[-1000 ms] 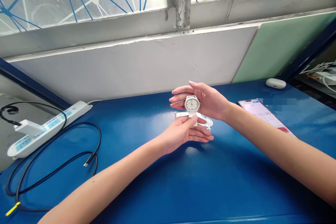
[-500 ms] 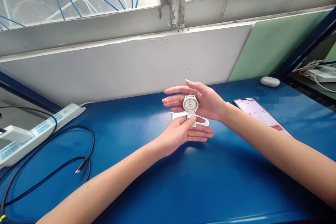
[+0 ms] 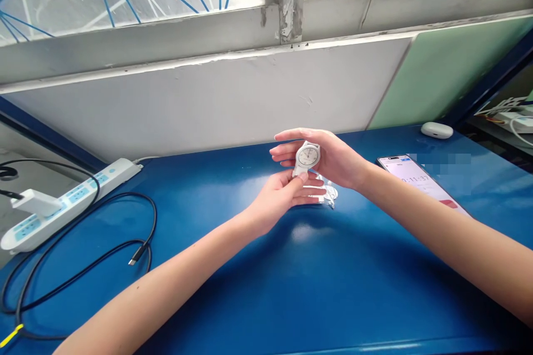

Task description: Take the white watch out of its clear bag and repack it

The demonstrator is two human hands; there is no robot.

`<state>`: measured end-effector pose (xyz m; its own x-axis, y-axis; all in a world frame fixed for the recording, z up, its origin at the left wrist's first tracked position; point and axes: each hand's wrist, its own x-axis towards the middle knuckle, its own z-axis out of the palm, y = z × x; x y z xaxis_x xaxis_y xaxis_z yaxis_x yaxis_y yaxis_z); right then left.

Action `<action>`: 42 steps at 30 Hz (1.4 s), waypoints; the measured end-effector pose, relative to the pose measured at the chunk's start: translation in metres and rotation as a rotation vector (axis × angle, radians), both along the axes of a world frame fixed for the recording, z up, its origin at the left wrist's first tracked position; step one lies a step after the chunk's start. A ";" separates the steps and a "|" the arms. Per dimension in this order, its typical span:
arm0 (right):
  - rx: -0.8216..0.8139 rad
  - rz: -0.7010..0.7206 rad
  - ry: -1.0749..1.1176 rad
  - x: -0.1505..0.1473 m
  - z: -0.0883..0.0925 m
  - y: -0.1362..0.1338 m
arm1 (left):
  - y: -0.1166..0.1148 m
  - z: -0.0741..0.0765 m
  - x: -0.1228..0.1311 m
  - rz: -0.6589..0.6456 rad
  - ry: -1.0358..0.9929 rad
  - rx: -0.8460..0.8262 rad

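A white wristwatch [image 3: 308, 156] with a round dial is held up over the blue table, its face tilted toward me. My left hand [image 3: 277, 197] pinches the lower strap between thumb and index finger, with the other fingers stretched out to the right. Behind the watch is my right hand [image 3: 339, 160], its fingers stretched to the left and nothing gripped in them. The watch case lies close before its palm; whether they touch I cannot tell. A clear plastic packet [image 3: 331, 195] with something white lies beyond my left fingers, partly hidden.
On the blue table [image 3: 333, 288], a white power strip [image 3: 79, 197] with a plugged-in white adapter [image 3: 35, 203] and a coiled black cable [image 3: 137, 255] occupy the left. A lit phone [image 3: 420, 183] and a white earbud case [image 3: 437, 130] are at right. A wall [image 3: 233, 100] closes the back.
The watch has turned and tilted in my left hand, its dial now slanting. My right thumb has come down toward its fingers. The whole view has shifted slightly.
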<state>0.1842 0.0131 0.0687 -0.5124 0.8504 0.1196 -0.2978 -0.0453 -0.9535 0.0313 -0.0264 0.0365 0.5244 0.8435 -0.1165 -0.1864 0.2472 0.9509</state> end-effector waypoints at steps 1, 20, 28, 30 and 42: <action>0.039 -0.044 -0.039 0.001 0.001 0.001 | 0.002 0.001 -0.001 0.022 0.016 0.053; 0.718 -0.484 -0.538 0.045 -0.047 -0.058 | 0.001 -0.026 -0.011 0.204 0.777 1.207; 0.799 -0.528 -0.717 0.067 -0.053 -0.047 | 0.020 -0.032 -0.023 -0.091 0.931 1.119; 0.772 -0.514 -0.734 0.070 -0.055 -0.044 | 0.024 -0.033 -0.028 -0.147 0.942 1.090; 0.879 -0.419 -0.876 0.101 -0.054 -0.030 | 0.024 -0.039 -0.029 -0.056 0.915 1.110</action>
<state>0.2848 -0.0167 0.0145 -0.4203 0.7723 0.4763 0.5928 0.6311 -0.5003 0.0022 -0.0028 -0.0022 0.6611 0.7012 0.2668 0.5683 -0.7003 0.4320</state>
